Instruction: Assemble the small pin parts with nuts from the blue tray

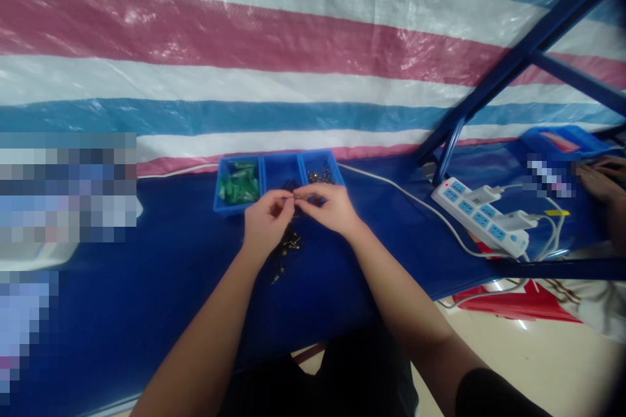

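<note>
My left hand [267, 220] and my right hand [328, 207] meet fingertip to fingertip above the blue table [186, 300]. Both are closed in a pinch around something tiny, too small to name. Just behind them stands a blue three-part bin [238, 210]. Its left compartment holds green pieces [239, 184], and small metal parts [320, 174] lie in the right one. The front of the middle compartment is partly covered by my fingers. Beneath my hands, several small dark and brass-coloured metal parts [292, 241] are scattered on the table.
A white power strip [482, 215] with plugged-in chargers lies to the right, its cable running behind the bin. Blue metal bars [489, 85] rise there. Another person's hands [604, 179] are at far right near a blue tray [570, 142]. Striped sheeting [274, 39] hangs behind.
</note>
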Available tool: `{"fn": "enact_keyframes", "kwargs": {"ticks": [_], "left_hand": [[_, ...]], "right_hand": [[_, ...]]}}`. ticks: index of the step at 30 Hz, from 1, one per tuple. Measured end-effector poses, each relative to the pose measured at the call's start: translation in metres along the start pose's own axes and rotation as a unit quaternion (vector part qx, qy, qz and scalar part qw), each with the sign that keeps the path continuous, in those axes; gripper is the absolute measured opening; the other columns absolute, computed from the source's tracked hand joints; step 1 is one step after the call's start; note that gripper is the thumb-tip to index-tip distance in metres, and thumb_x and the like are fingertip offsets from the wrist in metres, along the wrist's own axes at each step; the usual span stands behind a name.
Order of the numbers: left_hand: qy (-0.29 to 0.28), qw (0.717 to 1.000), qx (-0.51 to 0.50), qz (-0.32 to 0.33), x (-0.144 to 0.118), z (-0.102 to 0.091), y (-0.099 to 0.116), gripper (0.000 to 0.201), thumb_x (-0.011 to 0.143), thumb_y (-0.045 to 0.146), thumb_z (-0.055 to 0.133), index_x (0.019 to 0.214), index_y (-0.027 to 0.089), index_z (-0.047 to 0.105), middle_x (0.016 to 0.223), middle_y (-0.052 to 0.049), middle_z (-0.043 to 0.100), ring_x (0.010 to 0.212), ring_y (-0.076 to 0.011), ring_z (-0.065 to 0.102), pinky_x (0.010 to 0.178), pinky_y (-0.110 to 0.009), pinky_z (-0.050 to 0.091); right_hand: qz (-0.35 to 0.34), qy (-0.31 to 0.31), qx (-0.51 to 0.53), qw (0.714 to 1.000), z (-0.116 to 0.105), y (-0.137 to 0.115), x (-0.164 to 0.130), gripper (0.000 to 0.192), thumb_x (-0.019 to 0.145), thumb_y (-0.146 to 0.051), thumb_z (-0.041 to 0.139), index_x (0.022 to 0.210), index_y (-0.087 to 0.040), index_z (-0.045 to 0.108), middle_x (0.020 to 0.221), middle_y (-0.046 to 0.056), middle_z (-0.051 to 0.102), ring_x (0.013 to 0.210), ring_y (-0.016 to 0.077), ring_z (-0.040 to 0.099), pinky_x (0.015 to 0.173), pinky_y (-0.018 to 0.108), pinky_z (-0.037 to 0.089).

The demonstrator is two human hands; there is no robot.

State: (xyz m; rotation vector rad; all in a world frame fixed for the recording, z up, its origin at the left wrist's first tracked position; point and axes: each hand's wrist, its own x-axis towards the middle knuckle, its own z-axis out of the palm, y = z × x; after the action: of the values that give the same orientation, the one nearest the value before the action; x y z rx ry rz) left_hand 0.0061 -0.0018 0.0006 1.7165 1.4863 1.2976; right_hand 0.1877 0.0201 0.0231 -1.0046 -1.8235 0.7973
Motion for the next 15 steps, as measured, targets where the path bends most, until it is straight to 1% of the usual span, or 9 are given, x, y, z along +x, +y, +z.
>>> {"fn": "enact_keyframes", "kwargs": {"ticks": [3, 6, 9, 12, 15], "left_hand": [[-0.007, 1.0, -0.019, -0.004, -0.0006, -0.0002, -0.0013, 0.022, 0.089, 0.036, 0.066, 0.103, 0.02, 0.073, 0.067, 0.001, 0.069, 0.057, -0.0113, 0.064, 0.059, -0.022, 0.051], [-0.02, 0.999, -0.031, -0.004, -0.0012, -0.0008, -0.0009, 0.021, 0.092, 0.037, 0.063, 0.098, 0.019, 0.072, 0.065, 0.001, 0.068, 0.056, -0.0113, 0.064, 0.059, -0.022, 0.051], [-0.031, 0.999, -0.022, -0.002, -0.0012, -0.0015, 0.0007, 0.021, 0.093, 0.038, 0.062, 0.095, 0.019, 0.072, 0.064, 0.001, 0.068, 0.055, -0.0112, 0.064, 0.058, -0.022, 0.05], [-0.028, 0.999, -0.028, -0.002, -0.0009, -0.002, 0.0024, 0.02, 0.092, 0.038, 0.064, 0.096, 0.02, 0.072, 0.064, 0.001, 0.067, 0.055, -0.0113, 0.063, 0.057, -0.022, 0.049], [-0.031, 0.998, -0.053, -0.001, -0.0008, -0.0022, 0.0032, 0.02, 0.093, 0.037, 0.064, 0.093, 0.019, 0.071, 0.062, 0.002, 0.066, 0.054, -0.0109, 0.062, 0.057, -0.022, 0.049]], "right_hand": [[-0.011, 0.009, -0.002, 1.0, -0.0008, -0.0017, 0.0003, 0.018, 0.086, -0.026, 0.071, 0.101, -0.019, 0.078, 0.099, 0.006, 0.08, 0.083, 0.0155, 0.075, 0.07, 0.026, 0.059], [-0.022, 0.018, 0.003, 1.0, -0.002, -0.0028, 0.0003, 0.018, 0.086, -0.026, 0.072, 0.1, -0.018, 0.079, 0.098, 0.007, 0.08, 0.081, 0.0159, 0.075, 0.068, 0.026, 0.059], [-0.015, 0.015, 0.001, 1.0, -0.0027, -0.0023, 0.0003, 0.018, 0.085, -0.024, 0.071, 0.101, -0.018, 0.079, 0.099, 0.007, 0.08, 0.082, 0.0158, 0.075, 0.069, 0.026, 0.059], [-0.007, 0.007, -0.006, 1.0, -0.003, -0.0019, 0.0003, 0.017, 0.087, -0.025, 0.07, 0.101, -0.019, 0.079, 0.101, 0.006, 0.08, 0.082, 0.0154, 0.075, 0.072, 0.027, 0.06], [-0.027, 0.009, -0.01, 1.0, -0.0028, -0.0025, 0.0002, 0.016, 0.088, -0.026, 0.068, 0.099, -0.02, 0.079, 0.101, 0.006, 0.08, 0.082, 0.015, 0.074, 0.071, 0.026, 0.059]]}}
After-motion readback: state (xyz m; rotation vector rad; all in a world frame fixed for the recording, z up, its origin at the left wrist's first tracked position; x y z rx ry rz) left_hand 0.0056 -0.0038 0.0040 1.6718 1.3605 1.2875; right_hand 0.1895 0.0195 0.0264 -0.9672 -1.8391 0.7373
